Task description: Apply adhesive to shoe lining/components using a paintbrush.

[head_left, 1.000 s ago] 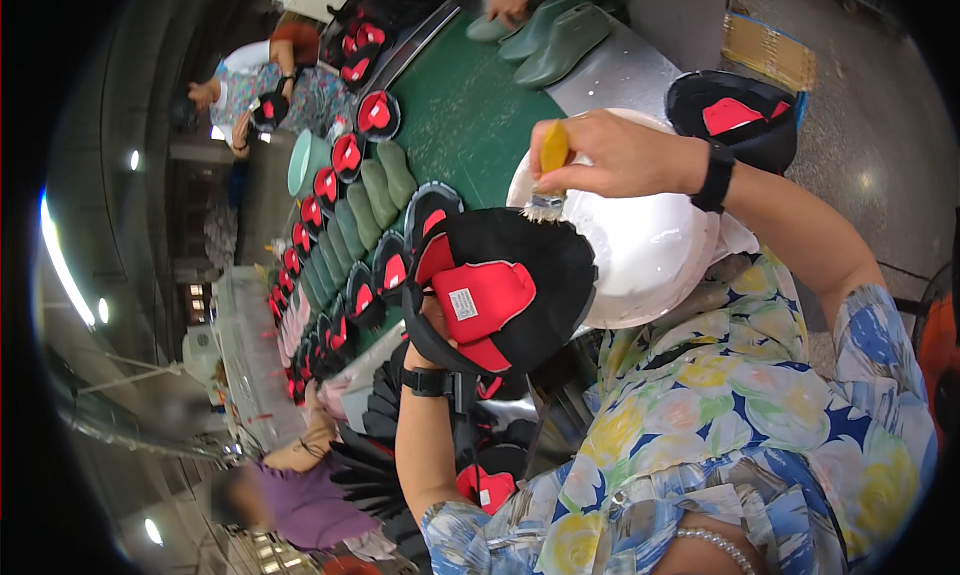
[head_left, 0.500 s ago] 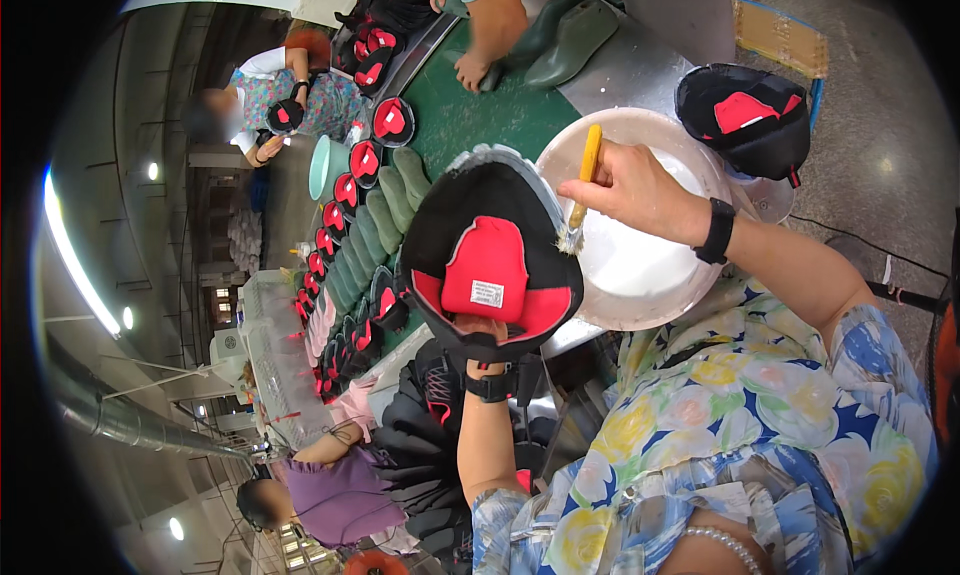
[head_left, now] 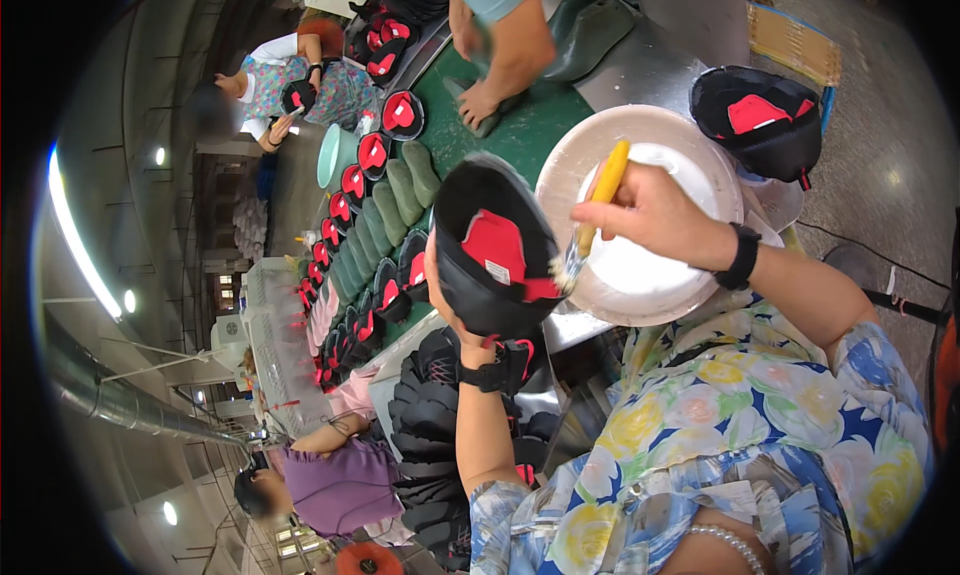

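My left hand [head_left: 443, 295] grips a black shoe upper [head_left: 490, 300] with a red lining and a small white label inside. The upper is tilted, its open underside facing up and toward me. In my right hand [head_left: 650, 215] is a paintbrush [head_left: 605, 185] with a yellow handle, held between thumb and fingers. Its whitish bristles are at the upper's right edge, beside the red part; whether they touch is hard to tell. Just below my right hand stands a pale round basin [head_left: 560, 160] with white liquid [head_left: 640, 270] in it.
Another black upper [head_left: 755, 150] lies right of the basin. Green shoe lasts [head_left: 400, 190] and red-lined uppers [head_left: 372, 153] line the green belt [head_left: 440, 115]. A co-worker's hand [head_left: 480, 105] holds a last. Stacked black pieces [head_left: 425, 425] sit near my left forearm. Two more people work at left.
My left hand has turned the upper, so more of its black outside shows. The brush has moved slightly right and down with my right hand. The co-worker's hands have shifted over the belt.
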